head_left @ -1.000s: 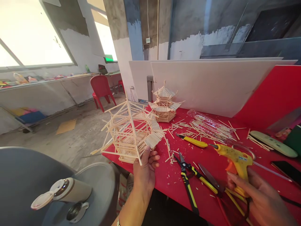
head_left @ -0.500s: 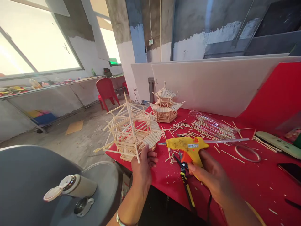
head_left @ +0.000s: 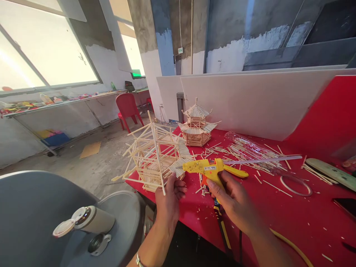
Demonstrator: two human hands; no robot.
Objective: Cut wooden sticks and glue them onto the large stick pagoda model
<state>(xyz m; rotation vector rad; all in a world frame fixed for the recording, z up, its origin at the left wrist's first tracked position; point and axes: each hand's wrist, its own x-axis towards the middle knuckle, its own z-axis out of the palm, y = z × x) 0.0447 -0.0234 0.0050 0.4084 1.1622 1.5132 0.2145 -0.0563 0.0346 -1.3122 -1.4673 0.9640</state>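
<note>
At the table's near left edge stands an unfinished pavilion model [head_left: 150, 155] of thin wooden sticks, an open frame with slatted roof panels on its right side. My left hand [head_left: 168, 198] grips its near corner, the thumb up against a roof panel and the fingers curled. In my right hand [head_left: 236, 202] is a yellow hot glue gun [head_left: 205, 168], a long clear glue stick [head_left: 264, 160] coming out of its back. Its nozzle points left, close to the slatted panel above my left thumb; whether it touches I cannot tell. Yellow-and-black pliers [head_left: 221, 226] lie partly hidden below the gun.
A finished stick pagoda [head_left: 197, 126] stands behind on the red table [head_left: 278, 222]. Loose sticks and a plastic bag of sticks [head_left: 250, 148] lie to its right, near a tape ring [head_left: 296, 185] and a green case [head_left: 330, 172]. An open bottle [head_left: 96, 219] sits on a grey chair at left.
My right hand has brought the glue gun left, its nozzle now at the model's roof panel. The gun's lever shows away from the body. My left hand stays on the model.
</note>
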